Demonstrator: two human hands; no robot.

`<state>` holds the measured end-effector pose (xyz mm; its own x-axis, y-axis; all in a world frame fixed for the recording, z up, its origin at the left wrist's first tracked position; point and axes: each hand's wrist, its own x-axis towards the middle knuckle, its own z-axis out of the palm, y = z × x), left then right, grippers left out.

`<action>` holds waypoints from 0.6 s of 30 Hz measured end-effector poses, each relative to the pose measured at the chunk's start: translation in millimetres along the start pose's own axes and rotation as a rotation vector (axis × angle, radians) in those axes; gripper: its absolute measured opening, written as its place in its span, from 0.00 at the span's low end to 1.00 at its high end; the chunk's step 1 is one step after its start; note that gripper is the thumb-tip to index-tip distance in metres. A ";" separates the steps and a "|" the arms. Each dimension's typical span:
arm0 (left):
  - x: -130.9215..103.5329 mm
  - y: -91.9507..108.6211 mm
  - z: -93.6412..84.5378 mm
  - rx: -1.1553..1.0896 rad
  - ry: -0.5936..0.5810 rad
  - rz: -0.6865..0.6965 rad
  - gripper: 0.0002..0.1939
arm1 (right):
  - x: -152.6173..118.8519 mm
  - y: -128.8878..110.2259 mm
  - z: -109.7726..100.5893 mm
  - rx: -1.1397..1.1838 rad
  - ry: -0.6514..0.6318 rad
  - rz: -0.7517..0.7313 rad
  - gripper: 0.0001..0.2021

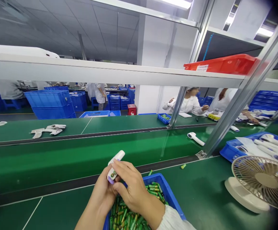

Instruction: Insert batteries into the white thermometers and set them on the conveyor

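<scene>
A white handheld thermometer (118, 156) with purple trim is tilted up between my two hands, above a blue bin. Two round battery ends (113, 174) show in its lower end. My left hand (103, 190) wraps around the thermometer from the left and below. From the right, my right hand (131, 183) presses its fingers onto the body; its fingertips are partly hidden. Below my hands, the blue bin (171, 198) holds many green batteries (129, 218).
Ahead runs a green conveyor belt (69, 156), with another thermometer (196, 138) on it. At right stand a beige fan (246, 198) and a blue tray (227, 151) of white devices. A loose battery (183, 166) lies nearby. Co-workers in white (185, 103) sit opposite, behind a metal post (237, 92).
</scene>
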<state>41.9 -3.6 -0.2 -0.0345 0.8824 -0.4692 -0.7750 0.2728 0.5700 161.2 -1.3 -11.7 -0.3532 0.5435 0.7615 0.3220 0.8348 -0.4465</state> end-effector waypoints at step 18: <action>1.4 -10.3 1.1 0.140 0.071 0.164 0.08 | -6.8 4.4 32.2 0.716 0.285 0.575 0.02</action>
<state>50.5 -4.8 -6.0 -0.2016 0.8914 -0.4059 -0.6605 0.1823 0.7284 136.7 1.5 -33.9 -0.0511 0.9235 0.3801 -0.2666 0.3542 -0.8964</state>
